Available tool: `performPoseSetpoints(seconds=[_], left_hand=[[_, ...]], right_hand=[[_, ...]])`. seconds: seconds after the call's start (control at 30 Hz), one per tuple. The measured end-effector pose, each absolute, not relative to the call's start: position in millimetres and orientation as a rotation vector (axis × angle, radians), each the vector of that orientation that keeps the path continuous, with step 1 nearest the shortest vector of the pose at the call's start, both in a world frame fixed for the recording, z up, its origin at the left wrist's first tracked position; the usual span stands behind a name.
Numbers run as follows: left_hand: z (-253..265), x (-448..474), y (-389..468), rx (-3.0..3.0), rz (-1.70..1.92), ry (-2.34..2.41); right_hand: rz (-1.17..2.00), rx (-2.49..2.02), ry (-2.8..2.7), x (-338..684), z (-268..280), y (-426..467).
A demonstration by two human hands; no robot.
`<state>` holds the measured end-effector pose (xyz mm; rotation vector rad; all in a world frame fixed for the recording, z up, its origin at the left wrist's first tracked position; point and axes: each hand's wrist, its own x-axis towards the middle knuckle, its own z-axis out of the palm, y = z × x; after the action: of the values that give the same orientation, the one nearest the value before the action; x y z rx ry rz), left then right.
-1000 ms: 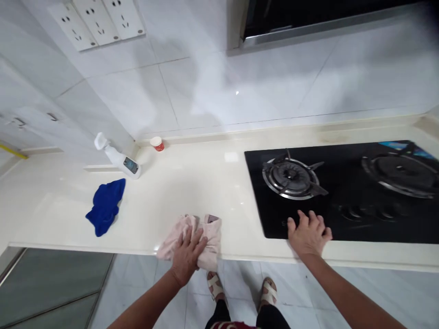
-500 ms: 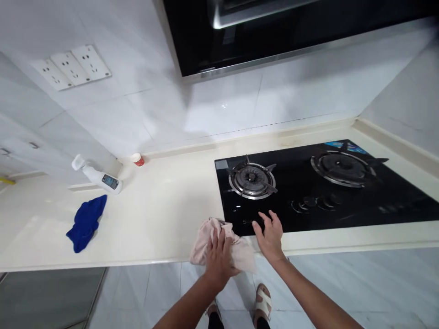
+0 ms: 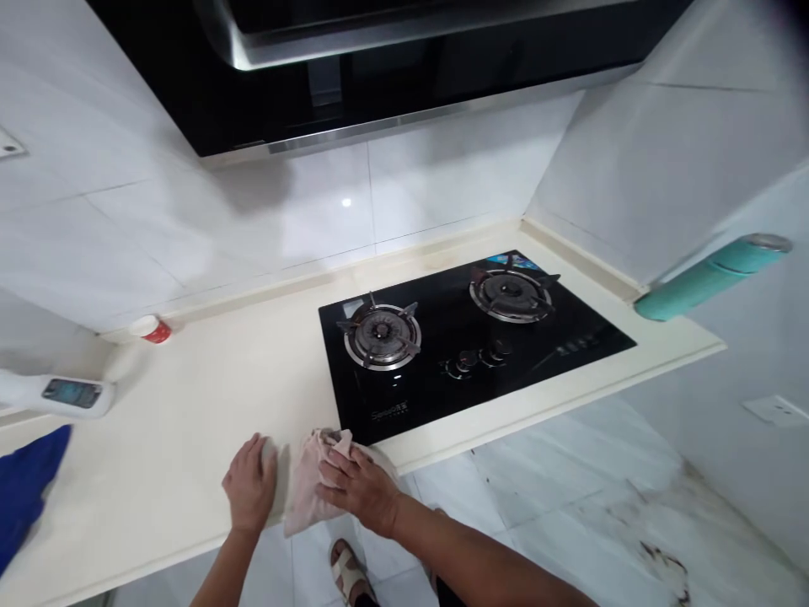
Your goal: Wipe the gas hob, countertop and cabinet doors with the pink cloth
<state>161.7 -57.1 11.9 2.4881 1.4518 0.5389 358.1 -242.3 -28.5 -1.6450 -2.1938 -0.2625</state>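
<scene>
A pale pink cloth lies bunched at the counter's front edge, by the near left corner of the black gas hob. Part of it hangs over the edge. My right hand presses down on the cloth and grips it, its fingers bent over the folds. Just left of the cloth, my left hand rests on the cream countertop with nothing in it, thumb apart from the loosely bent fingers.
Two burners, the left burner and right burner, sit on the hob under a black range hood. To the left are a red-and-white cup, a white spray bottle and a blue cloth. A teal cylinder stands at the right.
The pink cloth has passed from under my left hand to my right hand. My left hand has moved left onto bare counter. The view has swung to the right.
</scene>
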Motion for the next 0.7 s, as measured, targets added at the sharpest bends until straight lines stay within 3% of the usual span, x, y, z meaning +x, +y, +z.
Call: performPoseSetpoints(seconds=[0.43,0.7], left_hand=[[20,177,-65,2.597,0.336,1.593],[28,181,-60,2.493,0.239,1.666]], right_hand=[[-0.249,-2.237,-1.854,623,-63,-465],[-0.006,-2.498,-0.919,718,-47,-546]])
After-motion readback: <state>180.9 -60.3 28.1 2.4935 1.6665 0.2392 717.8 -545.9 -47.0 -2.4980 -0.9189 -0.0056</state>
